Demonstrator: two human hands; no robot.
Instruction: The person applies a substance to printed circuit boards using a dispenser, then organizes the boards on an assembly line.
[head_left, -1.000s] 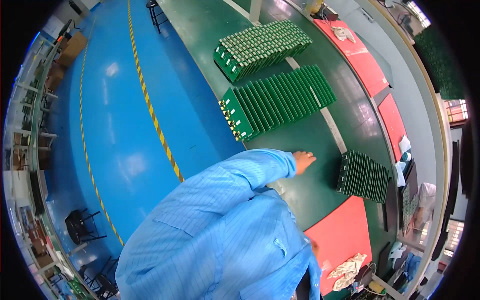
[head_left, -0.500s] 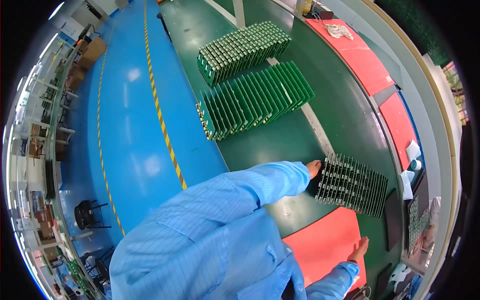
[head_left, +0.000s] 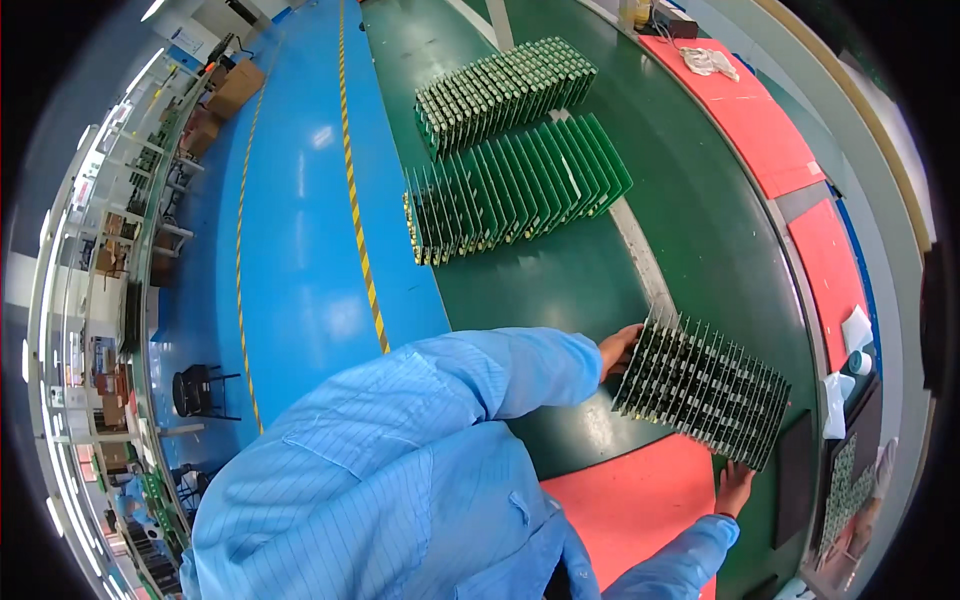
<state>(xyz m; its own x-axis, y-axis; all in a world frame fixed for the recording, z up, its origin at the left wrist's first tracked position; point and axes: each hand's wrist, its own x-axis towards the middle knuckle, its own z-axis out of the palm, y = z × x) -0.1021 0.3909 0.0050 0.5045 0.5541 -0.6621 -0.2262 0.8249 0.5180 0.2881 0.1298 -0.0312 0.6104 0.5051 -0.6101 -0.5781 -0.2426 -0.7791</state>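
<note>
A row of closely spaced circuit boards (head_left: pixel 703 385) stands on edge at the right, just beyond the red mat (head_left: pixel 635 500). My left hand (head_left: pixel 620 352) grips its left end, the fingertips partly hidden behind the outermost board. At the near right corner, my right hand (head_left: pixel 735 488) presses its fingers against the row's other end. The row is held between both hands. Whether it is resting on the bench or slightly lifted, I cannot tell.
Farther along the green bench (head_left: pixel 540 290) stand a row of upright green circuit boards (head_left: pixel 520 190) and another board row (head_left: pixel 505 95) behind it. Dark flat panels (head_left: pixel 795 480) lie at the right. Red mats (head_left: pixel 735 110) line the far side, one with a white cloth (head_left: pixel 709 63).
My right hand has moved up from above the red mat onto the board row's near end. My left hand has closed in on the other end. The row has shifted slightly toward me.
</note>
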